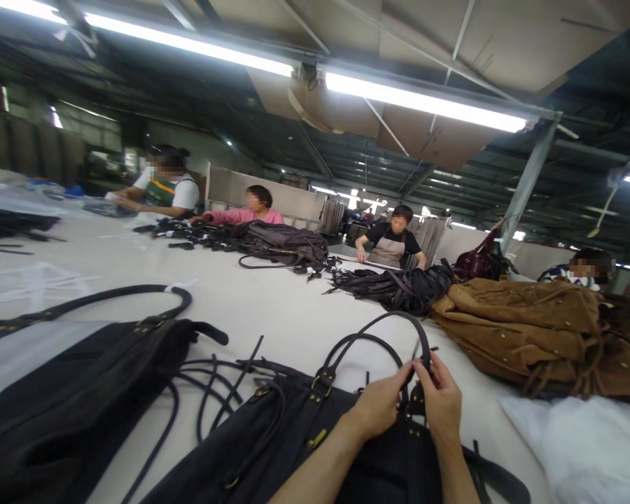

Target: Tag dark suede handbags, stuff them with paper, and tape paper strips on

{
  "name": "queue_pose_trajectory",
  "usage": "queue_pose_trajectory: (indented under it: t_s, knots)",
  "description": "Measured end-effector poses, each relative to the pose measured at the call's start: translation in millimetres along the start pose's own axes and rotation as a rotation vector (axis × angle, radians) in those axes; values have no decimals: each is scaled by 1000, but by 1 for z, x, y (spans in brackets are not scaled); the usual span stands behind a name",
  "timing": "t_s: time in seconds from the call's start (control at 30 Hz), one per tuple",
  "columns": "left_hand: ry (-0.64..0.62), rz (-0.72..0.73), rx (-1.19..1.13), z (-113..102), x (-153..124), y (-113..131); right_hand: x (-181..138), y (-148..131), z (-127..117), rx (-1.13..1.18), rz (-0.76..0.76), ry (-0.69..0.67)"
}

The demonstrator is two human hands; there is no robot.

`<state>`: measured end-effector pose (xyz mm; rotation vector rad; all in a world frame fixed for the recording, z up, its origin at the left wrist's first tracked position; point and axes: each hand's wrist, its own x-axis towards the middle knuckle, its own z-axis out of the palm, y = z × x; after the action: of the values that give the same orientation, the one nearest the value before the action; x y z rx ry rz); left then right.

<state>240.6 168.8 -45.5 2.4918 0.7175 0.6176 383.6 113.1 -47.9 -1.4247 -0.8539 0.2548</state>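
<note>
A black handbag (294, 434) lies on the white table in front of me, its two looped handles standing up. My left hand (383, 402) pinches the right end of a bag handle (399, 318), close above the buckle tab. Beside it, my right hand (441, 392) has thumb and fingers closed on the same strap. The fingertips of both hands nearly meet there. On the bag's front are brass-coloured fittings and a zip pull (318, 439). To the left lies a second black bag (84, 392), with a white tie around its handle.
Brown suede bags (525, 329) are heaped at the right, with white plastic wrapping (598, 441) below. Dark straps (393, 283) and dark bags (283, 241) lie across the table (231, 294). Several people work along the far side. Tube lights (425, 101) hang overhead.
</note>
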Motion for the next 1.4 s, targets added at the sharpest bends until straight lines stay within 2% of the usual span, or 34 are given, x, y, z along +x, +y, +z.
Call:
queue_pose_trajectory:
  t_s: [0.1, 0.2, 0.3, 0.4, 0.5, 0.67, 0.8, 0.93, 1.03, 1.17, 1.23, 1.3, 1.37, 1.4]
  knots:
    - [-113, 50, 33, 6, -2, 6, -2, -8, 0, -154, -93, -42]
    - [-80, 47, 2, 3, -3, 1, -7, -7, 1, -539, -138, -97]
    - [65, -35, -7, -7, -5, -14, -11, 1, 4, -764, -94, -210]
    - [281, -187, -4, -13, -9, -34, -10, 12, 11, -831, -42, -302]
    - [418, -266, -41, -12, -11, -50, 0, 24, 23, -888, 32, -352]
    - [544, -213, -104, -7, -11, -57, 32, 35, 46, -855, 167, -344]
    - [688, -172, -92, -17, -9, -55, 59, 23, 50, -682, 213, -406]
    - [809, -151, -62, -39, -4, -47, 68, -26, 33, -422, 113, -447]
    - [834, -89, 12, -61, 1, -30, 53, -78, 9, -284, 9, -496]
    - [803, 39, 146, -97, 3, 4, 12, -135, -24, -262, -106, -668]
    - [703, 102, 122, -114, 0, 21, -1, -153, -38, -303, -128, -783]
    - [443, 176, 11, -127, -2, 33, -3, -166, -50, -367, -138, -816]
    - [148, 217, -127, -136, -3, 40, 7, -175, -62, -417, -148, -819]
    - [39, 221, -193, -138, -3, 42, 14, -178, -69, -429, -148, -833]
